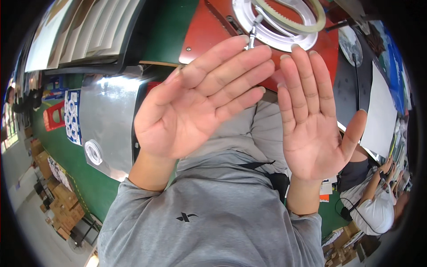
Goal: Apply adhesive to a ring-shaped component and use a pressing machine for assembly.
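Note:
Both palms face up toward the camera. My left hand [187, 107] has its fingers stretched out to the upper right, holding nothing. Likewise bare, my right hand [313, 120] points its fingers upward, with the thumb spread to the right. The fingertips of the two hands come close but appear apart. Beyond them lies a red machine plate [200, 40] carrying a white ring-shaped fixture [307, 43] and a pale toothed ring [321, 20]. A small metal fitting [252, 33] shows just above my left fingertips, its lower end hidden.
Left of me is a shiny metal table [106, 111] with a white ring [93, 152] near its edge. Stacked trays [93, 33] stand at the upper left. A red stool [54, 115] and cardboard boxes [62, 207] are on the left. Another person [378, 209] sits at the lower right.

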`<state>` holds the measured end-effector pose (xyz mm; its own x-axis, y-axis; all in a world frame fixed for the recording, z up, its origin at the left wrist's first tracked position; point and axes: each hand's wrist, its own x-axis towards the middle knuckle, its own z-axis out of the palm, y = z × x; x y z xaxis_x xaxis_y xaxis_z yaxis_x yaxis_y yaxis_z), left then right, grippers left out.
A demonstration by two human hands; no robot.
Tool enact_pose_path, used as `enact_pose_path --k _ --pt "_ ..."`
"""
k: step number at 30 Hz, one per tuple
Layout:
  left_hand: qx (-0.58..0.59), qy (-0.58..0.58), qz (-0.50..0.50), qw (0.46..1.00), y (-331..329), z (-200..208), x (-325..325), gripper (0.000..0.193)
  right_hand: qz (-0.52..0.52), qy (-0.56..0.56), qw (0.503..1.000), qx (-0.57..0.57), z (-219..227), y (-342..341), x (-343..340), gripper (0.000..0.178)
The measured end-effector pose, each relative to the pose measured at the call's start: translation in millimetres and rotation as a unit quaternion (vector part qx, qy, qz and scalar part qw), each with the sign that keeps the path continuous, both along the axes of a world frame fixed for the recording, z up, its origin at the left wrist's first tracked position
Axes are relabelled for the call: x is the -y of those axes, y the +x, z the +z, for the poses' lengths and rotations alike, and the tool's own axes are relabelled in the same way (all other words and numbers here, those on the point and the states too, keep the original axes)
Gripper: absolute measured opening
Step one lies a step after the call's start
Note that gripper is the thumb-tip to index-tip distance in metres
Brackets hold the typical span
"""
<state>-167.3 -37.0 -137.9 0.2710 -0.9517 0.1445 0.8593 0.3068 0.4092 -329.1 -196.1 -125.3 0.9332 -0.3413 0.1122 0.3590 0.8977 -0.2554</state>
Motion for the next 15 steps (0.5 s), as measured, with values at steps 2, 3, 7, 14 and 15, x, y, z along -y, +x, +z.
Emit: enact_pose_path --k 2,3,7,14,15 --pt "0.000 0.001 0.001 1.000 -1.0 -1.1 -0.6 0.075 -0.012 0.010 1.000 -0.006 0.2 0.9 -2.3 0.091" --pt "0.004 0.006 0.004 1.000 -0.7 -0.8 -0.5 0.075 -0.010 0.009 1.000 -0.004 -0.3 1.3 -2.3 0.091" --pt "0.015 0.009 -0.004 1.000 0.6 0.2 0.7 0.076 -0.008 0.010 1.000 0.003 0.2 1.3 -1.8 0.093" --pt "0.040 0.009 -0.002 0.999 2.8 -1.2 -0.7 0.080 -0.012 0.006 1.000 0.006 -0.5 2.0 -1.7 0.093" --pt "0.049 0.010 -0.002 0.999 3.1 -1.2 -1.6 0.080 -0.011 0.007 1.000 0.005 -0.4 2.4 -1.9 0.093"
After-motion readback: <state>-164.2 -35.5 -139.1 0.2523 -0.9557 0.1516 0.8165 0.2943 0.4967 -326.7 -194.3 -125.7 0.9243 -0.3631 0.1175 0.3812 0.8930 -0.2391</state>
